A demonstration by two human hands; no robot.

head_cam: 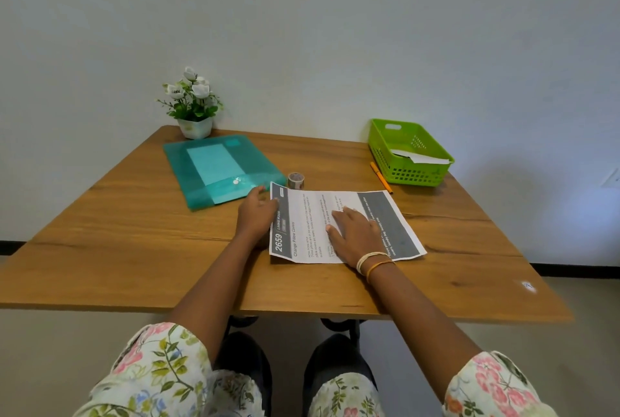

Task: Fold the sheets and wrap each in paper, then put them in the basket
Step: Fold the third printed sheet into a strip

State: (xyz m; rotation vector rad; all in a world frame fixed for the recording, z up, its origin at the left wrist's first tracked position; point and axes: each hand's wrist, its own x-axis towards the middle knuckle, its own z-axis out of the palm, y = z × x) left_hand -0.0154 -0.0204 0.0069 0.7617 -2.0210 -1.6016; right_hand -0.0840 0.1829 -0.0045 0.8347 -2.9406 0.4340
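Observation:
A printed sheet with grey bands and the number 2659 lies flat on the wooden table. My left hand holds the sheet's left edge, fingers curled at the paper's border. My right hand lies flat on the middle of the sheet, fingers straight. A green plastic basket stands at the back right with white folded paper inside. A teal snap folder holding paper lies at the back left. A small roll of tape stands just behind the sheet.
An orange pen lies between the sheet and the basket. A potted plant with white flowers stands at the back left corner against the wall. The table's front edge runs just above my knees.

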